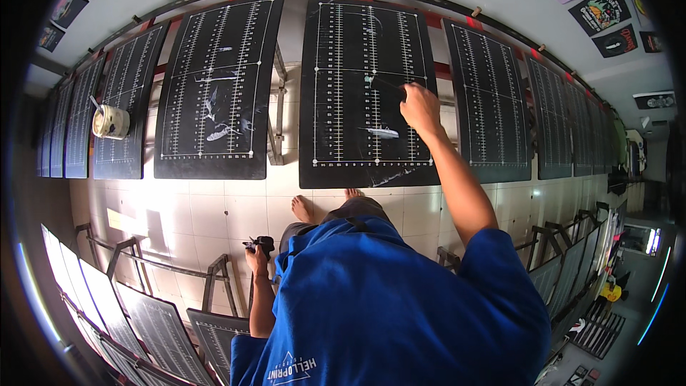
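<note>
My right hand [420, 109] is closed around a thin dark-handled tool [389, 85], reaching over the black printing board [350, 111] in front of me. The tool's tip meets a small pale-green spot [369, 79] near the board's middle; its exact kind is too small to make out. White ruler lines cross this board, and a whitish smear [382, 133] lies lower on it. Down at my left side, away from the boards, my left hand [256, 261] is closed on a small black device [264, 244], whose kind I cannot tell.
A smeared black board [214, 100] stands to the left, another board [493, 100] to the right. Farther left, a whitish tub [111, 121] with a stick in it rests on a board. Behind me runs another row of boards [161, 322] on metal frames [214, 279].
</note>
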Motion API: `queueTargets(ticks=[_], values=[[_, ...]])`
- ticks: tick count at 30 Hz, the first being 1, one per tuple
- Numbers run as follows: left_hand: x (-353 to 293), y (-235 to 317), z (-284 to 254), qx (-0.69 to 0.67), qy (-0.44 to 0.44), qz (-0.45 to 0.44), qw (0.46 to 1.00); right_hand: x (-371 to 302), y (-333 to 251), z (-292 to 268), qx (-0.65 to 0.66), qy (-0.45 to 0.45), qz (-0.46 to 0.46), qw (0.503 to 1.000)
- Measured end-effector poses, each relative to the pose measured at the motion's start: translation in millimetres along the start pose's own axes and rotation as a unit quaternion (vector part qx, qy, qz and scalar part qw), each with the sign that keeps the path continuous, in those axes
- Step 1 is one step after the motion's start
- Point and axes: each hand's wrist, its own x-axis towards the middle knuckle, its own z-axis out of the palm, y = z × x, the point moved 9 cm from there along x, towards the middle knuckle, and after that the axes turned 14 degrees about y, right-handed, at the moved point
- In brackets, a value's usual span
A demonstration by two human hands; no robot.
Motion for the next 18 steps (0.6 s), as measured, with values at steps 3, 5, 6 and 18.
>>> queueTargets(ticks=[3, 5, 6, 18], values=[[21, -4, -17, 0.048, -0.015, 0.011, 0.999, -42, -16, -3, -0.025, 0.03, 0.013, 0.999], [37, -13, -19, 0.074, -0.034, 0.02, 0.996, -77, -36, -10, -0.032, 0.021, 0.04, 0.998], [43, -14, -20, 0.085, -0.044, 0.023, 0.995, -98, -48, -12, -0.037, 0.017, 0.052, 0.998], [130, 21, 11, -0.033, -0.057, 0.039, 0.997, -118, -104, 8, 0.318, -0.173, 0.325, 0.874]])
